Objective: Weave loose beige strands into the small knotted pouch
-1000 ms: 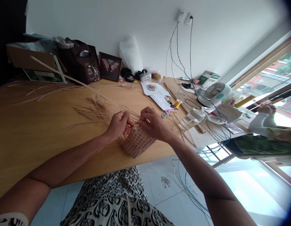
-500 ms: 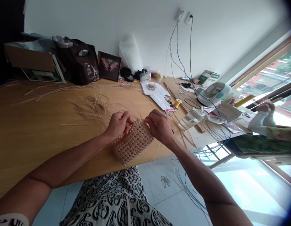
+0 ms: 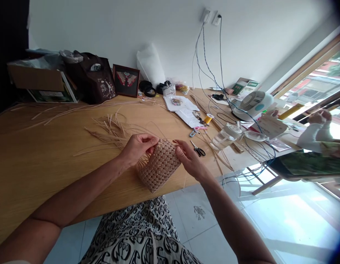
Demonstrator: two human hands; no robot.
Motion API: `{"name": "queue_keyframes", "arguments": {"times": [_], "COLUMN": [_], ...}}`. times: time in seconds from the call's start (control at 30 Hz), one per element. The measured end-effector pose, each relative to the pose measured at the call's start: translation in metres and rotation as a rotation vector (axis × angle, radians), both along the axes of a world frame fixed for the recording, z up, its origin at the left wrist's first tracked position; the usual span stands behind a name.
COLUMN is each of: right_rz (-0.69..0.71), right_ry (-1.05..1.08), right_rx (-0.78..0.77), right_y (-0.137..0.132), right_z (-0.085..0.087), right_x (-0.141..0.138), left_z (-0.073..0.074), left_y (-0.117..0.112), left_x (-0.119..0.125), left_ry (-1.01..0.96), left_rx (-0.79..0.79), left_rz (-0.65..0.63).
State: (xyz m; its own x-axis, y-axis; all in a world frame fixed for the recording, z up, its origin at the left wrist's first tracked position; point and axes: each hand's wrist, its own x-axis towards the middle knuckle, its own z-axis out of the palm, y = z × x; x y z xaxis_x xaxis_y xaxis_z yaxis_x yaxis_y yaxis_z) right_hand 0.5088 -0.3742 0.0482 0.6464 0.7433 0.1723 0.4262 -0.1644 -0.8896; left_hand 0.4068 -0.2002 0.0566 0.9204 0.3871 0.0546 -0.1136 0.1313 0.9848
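Note:
A tan woven piece of cane or rattan, with a tight knobbly weave, rests on the wooden table between my hands. My left hand grips its upper left edge, where stiff strand ends stick out. My right hand holds its right edge between thumb and fingers. A pile of loose pale strands lies left of my left hand. A pair of scissors with dark handles lies just beyond my right hand, not touching it.
Along the table's back are a cardboard box, a dark bag and a framed picture. Papers, a yellow spool, a glass jar and a white fan stand right. A co-worker's sleeved arm is at the far right.
The woven piece has turned and lies lower on the table. My right hand has shifted right and down along its edge, and the scissors now show beyond that hand.

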Motion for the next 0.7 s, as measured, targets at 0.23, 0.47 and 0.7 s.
{"name": "queue_keyframes", "arguments": {"times": [0.23,0.47,0.7], "right_rz": [-0.158,-0.086,-0.045], "right_ry": [-0.252,-0.499,-0.474], "right_rx": [0.140,0.182,0.214], "right_y": [0.008,0.004,0.005], "right_z": [0.003,0.017,0.018], "right_x": [-0.014,-0.010,-0.009], "left_z": [0.004,0.006,0.005], "left_y": [-0.001,-0.005,-0.011], "left_x": [-0.004,-0.003,-0.002], "left_ry": [0.067,0.067,0.046], "left_rx": [-0.079,-0.124,-0.235], "left_rz": [-0.027,-0.020,0.022]}}
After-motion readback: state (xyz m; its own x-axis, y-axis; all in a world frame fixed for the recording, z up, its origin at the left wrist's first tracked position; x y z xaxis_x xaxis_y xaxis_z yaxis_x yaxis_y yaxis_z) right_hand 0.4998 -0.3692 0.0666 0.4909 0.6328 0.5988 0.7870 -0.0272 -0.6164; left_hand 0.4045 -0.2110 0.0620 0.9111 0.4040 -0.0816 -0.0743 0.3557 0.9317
